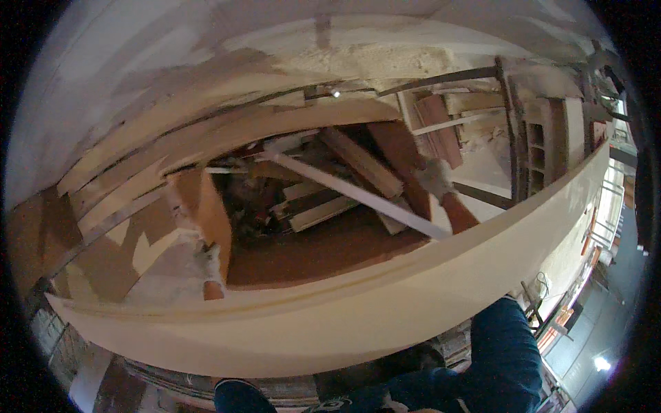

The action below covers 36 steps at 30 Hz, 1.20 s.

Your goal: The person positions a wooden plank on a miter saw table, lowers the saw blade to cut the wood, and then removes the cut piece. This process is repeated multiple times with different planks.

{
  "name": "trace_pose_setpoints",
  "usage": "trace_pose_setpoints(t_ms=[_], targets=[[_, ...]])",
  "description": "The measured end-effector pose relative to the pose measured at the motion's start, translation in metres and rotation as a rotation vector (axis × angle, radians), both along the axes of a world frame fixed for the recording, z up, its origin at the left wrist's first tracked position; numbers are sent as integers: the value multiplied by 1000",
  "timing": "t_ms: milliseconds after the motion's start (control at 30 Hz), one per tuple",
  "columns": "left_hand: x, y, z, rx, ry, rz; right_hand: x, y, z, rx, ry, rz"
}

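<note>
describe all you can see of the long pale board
The long pale board runs from lower left to upper right, broad face toward the camera. It looks like smooth, cream wood, with a brownish line near part of its upper edge; its curve may be lens distortion. It hides parts of the left forearm and right forearm; whether they touch it is unclear.

The pale board point(358, 320) hides most of both forearms point(460, 215), whose hands point(435, 179) look blurred, fingers indistinct

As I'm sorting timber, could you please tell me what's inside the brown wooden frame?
Inside the frame, wooden planks and a pale strip show; whatever lies beneath them is covered.
</note>
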<state>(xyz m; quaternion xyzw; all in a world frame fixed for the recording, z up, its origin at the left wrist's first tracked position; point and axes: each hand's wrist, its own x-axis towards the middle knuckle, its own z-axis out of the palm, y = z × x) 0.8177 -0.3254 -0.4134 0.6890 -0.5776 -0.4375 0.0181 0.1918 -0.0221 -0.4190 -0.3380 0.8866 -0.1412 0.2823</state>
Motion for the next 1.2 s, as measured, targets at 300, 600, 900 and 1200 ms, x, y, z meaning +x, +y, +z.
trace_pose_setpoints(t_ms=[300,600,900,1200], targets=[[12,68,39,-29,11,19,-24,18,42,97,218,-18],[137,-27,195,-1116,-458,450,216,-62,238,-166,-319,468],[312,-178,305,-771,-214,323,345,-231,465,-477,123,997],[339,-218,299,-451,-98,335,300,-304,385,-78,-461,675]])
